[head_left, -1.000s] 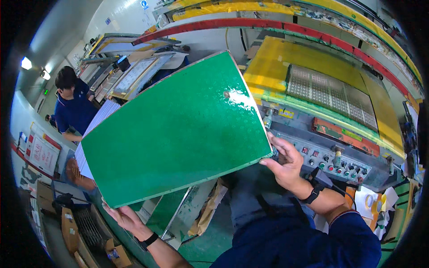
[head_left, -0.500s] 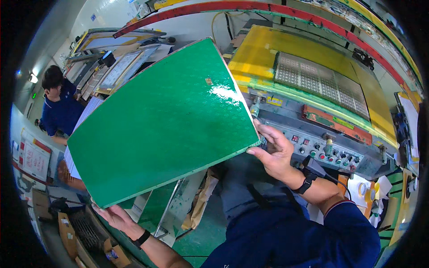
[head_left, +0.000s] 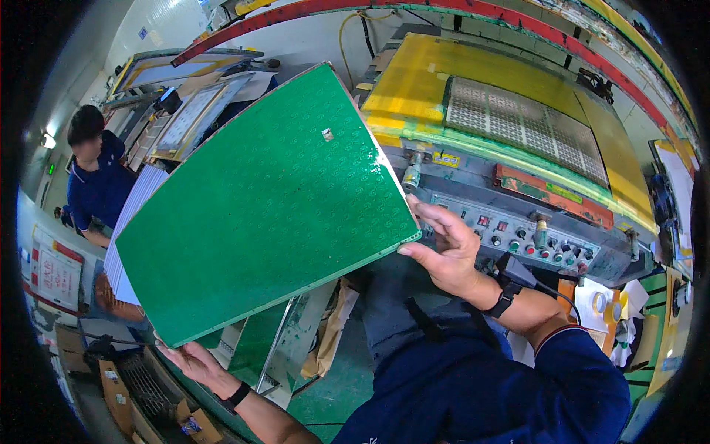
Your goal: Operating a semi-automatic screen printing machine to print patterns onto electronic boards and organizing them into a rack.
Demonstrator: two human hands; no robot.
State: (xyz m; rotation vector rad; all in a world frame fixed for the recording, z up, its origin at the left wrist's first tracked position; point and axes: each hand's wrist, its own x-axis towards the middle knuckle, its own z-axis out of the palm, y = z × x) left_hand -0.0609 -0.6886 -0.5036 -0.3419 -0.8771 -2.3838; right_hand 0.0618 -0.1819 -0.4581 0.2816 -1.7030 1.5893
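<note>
A large green circuit board panel (head_left: 259, 214) is held up tilted in front of me. Its glossy coated face shows a faint repeated pattern, a bright reflection near the right edge and a small bare patch. My left hand (head_left: 196, 364) is closed at the lower left corner, its fingers partly hidden behind the panel. My right hand (head_left: 451, 248) pinches the lower right corner, thumb at the near edge and fingers along the side.
A printing machine with a yellow-bordered screen (head_left: 403, 81) and a control panel (head_left: 518, 240) stands at the right. White sheets (head_left: 132, 240) stand at the left near a person (head_left: 100, 174). A red beam (head_left: 325, 9) crosses above. Boxes (head_left: 115, 392) lie lower left.
The panel has shifted slightly left and tilted a little; its reflection has shrunk and the surface pattern shows more. My right hand has moved left with it. Both hands keep their hold.
</note>
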